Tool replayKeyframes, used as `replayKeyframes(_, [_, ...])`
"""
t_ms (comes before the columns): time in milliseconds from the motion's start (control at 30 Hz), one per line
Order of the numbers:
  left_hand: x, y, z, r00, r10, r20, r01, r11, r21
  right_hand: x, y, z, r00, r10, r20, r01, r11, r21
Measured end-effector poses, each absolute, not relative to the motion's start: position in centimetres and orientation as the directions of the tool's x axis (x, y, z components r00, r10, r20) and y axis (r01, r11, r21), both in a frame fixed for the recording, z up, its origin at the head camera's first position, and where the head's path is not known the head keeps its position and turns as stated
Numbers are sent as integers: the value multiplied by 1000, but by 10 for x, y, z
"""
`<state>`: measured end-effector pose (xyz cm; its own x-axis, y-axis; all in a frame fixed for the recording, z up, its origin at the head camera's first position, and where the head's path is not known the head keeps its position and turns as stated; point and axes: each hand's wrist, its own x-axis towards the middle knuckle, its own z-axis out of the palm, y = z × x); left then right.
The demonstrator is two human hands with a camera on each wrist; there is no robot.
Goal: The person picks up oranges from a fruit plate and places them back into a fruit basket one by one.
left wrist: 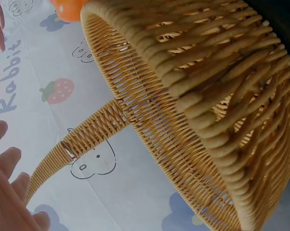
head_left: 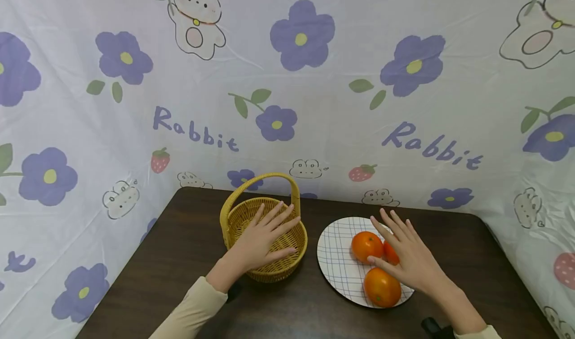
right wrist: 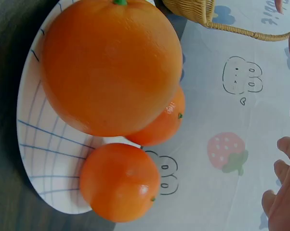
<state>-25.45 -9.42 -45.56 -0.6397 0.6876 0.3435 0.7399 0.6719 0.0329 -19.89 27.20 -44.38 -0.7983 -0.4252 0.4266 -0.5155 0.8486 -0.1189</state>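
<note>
My left hand (head_left: 265, 240) is spread above a yellow wicker basket (head_left: 300, 246) with a tall arched handle, and grips nothing. In the left wrist view the fingers (left wrist: 8, 161) appear beside the basket's handle (left wrist: 94, 127), apart from the woven rim. My right hand (head_left: 411, 256) hovers with fingers spread over a white plate (head_left: 334, 259) with blue grid lines. Three oranges sit on that plate: a front orange (head_left: 382, 287), a back orange (head_left: 367, 246), and a third orange (head_left: 390, 253) partly hidden behind the hand. The right wrist view shows the nearest orange (right wrist: 111, 67) large.
Both containers stand on a dark brown table (head_left: 278, 314), basket left, plate right. A white cloth (head_left: 323, 114) printed with flowers, rabbits and strawberries hangs behind and at both sides. A black object (head_left: 433, 326) shows by the right wrist.
</note>
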Motion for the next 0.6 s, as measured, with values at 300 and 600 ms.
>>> replayKeyframes(300, [-249, -101, -458, -597, 668, 444, 759, 649, 45, -192, 270, -454, -811, -369, 454, -500, 840, -210])
replayKeyframes(600, [-244, -109, -464, -505, 634, 585, 798, 601, 38, -183, 267, -463, -837, -300, 458, -466, 829, -309])
